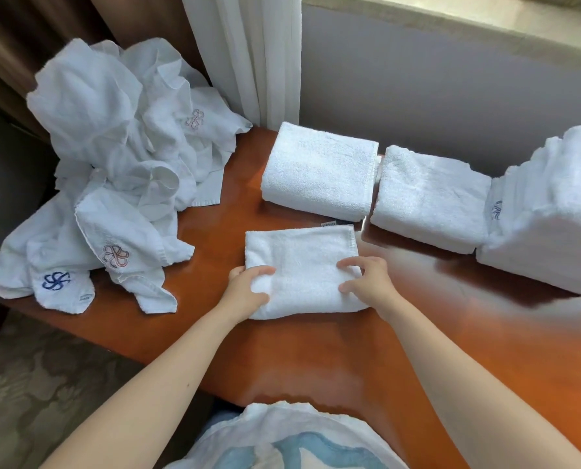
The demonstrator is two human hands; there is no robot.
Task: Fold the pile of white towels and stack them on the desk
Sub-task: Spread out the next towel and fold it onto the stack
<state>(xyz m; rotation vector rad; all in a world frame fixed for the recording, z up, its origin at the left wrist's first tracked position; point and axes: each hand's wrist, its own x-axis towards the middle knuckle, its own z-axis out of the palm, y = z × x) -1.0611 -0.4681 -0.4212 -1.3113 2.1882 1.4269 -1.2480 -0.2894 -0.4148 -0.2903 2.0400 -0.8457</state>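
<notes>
A folded white towel lies on the wooden desk in front of me. My left hand grips its near left corner, fingers curled over the edge. My right hand grips the towel's right side with bent fingers on top. A loose pile of unfolded white towels with embroidered logos fills the desk's left end. Along the back stand two folded towels and a taller stack of folded towels at the right.
White curtains hang behind the desk beside a grey wall and window sill. The desk's left edge drops to patterned carpet. Bare wood shows near my arms and at the front right.
</notes>
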